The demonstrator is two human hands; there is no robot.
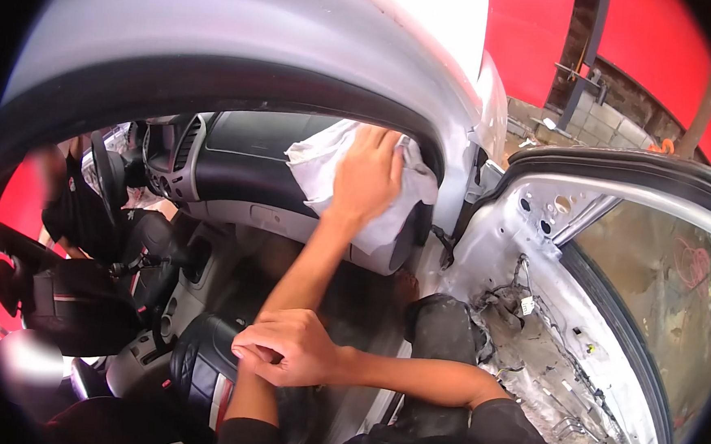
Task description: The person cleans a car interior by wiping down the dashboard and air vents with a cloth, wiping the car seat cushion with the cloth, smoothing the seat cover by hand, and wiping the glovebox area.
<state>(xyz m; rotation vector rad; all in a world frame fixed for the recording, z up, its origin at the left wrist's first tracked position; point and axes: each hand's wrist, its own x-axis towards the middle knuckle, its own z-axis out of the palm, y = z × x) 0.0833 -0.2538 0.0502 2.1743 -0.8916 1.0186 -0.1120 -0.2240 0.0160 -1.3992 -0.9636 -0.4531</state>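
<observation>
My left hand (369,174) presses a crumpled whitish cloth (318,167) onto the passenger end of the dashboard (249,163). Its fingers are bent over the cloth, and the fingertips are partly hidden. My right arm crosses over my left forearm. Above that forearm, my right hand (295,347) is closed with the fingers curled in; a small hollow shows between thumb and fingers, with nothing visible inside. Whether it touches the forearm I cannot tell.
The opened car door (586,317), its inner panel bare with loose wiring, stands to the right. A black seat (205,351) lies below left. On the driver's side is another person (88,206) in dark clothes, near the steering wheel (106,170). The roof edge (242,81) arches overhead.
</observation>
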